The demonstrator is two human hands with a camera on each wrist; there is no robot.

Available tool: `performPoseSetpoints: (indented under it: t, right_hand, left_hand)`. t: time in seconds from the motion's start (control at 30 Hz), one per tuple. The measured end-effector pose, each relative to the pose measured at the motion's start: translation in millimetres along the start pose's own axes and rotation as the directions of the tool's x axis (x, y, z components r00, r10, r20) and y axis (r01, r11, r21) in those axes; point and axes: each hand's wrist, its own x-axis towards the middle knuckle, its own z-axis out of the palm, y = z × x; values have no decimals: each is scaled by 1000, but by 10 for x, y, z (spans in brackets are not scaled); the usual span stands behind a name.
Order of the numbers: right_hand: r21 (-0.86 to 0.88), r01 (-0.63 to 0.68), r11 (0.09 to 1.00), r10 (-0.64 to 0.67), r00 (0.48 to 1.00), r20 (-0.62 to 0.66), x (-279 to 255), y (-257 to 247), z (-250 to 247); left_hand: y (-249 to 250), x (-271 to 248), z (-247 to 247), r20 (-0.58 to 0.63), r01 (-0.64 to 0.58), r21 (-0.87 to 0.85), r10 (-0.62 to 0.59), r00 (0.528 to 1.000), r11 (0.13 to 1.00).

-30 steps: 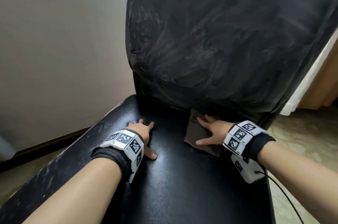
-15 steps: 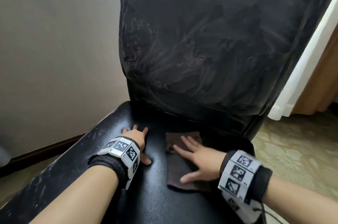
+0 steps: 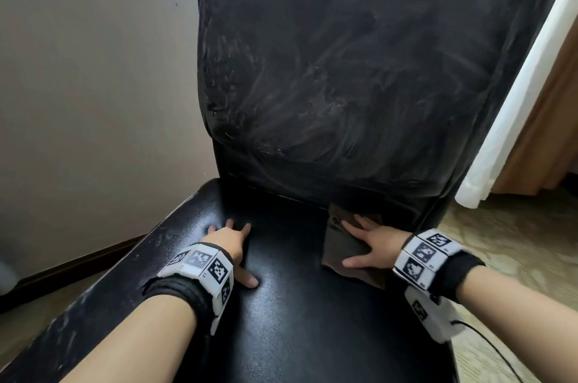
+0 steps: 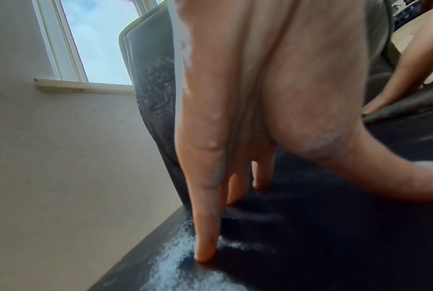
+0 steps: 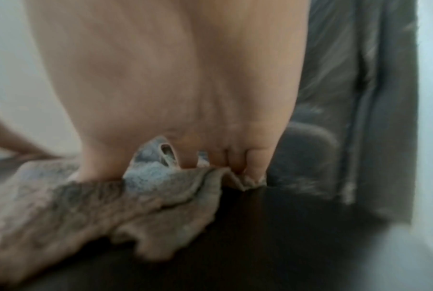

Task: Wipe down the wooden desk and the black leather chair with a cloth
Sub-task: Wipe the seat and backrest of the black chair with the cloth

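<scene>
The black leather chair's seat (image 3: 297,304) fills the lower middle of the head view, and its backrest (image 3: 359,70) rises behind with pale wipe streaks. A brown cloth (image 3: 341,245) lies flat on the seat at the back right, against the base of the backrest. My right hand (image 3: 369,242) presses on it with fingers spread and straight; the right wrist view shows the cloth (image 5: 86,200) rumpled under the fingers (image 5: 250,163). My left hand (image 3: 230,242) rests flat on the bare seat at the left, fingers (image 4: 208,226) straight and touching the leather (image 4: 310,246).
A beige wall (image 3: 93,85) stands close on the left with a dark baseboard (image 3: 78,264). A white curtain (image 3: 513,95) and a tan drape (image 3: 550,138) hang at the right above patterned flooring (image 3: 516,242). The seat's left edge (image 3: 103,295) looks dusty. A window (image 4: 96,39) shows in the left wrist view.
My right hand has slid the cloth back and to the right, up against the backrest base, after sweeping it toward the middle. The left hand has stayed planted on the seat.
</scene>
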Motion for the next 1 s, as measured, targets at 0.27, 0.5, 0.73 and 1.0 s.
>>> performPoseSetpoints:
  t: [0.27, 0.5, 0.73, 1.0]
  right_hand:
    - [-24, -119, 993, 120, 992, 38, 19, 101, -94]
    - [-54, -43, 998, 47, 996, 78, -197, 142, 25]
    - [-25, -29, 999, 30, 999, 43, -4, 134, -42]
    - [11, 46, 999, -47, 994, 102, -117, 171, 70]
  left_hand:
    - [12, -2, -24, 9, 0, 22, 0, 1000, 1000]
    - [13, 25, -12, 9, 24, 39, -24, 1000, 999]
    - [19, 74, -21, -4, 37, 59, -37, 999, 998]
    - [45, 80, -29, 13, 64, 49, -64, 998, 997]
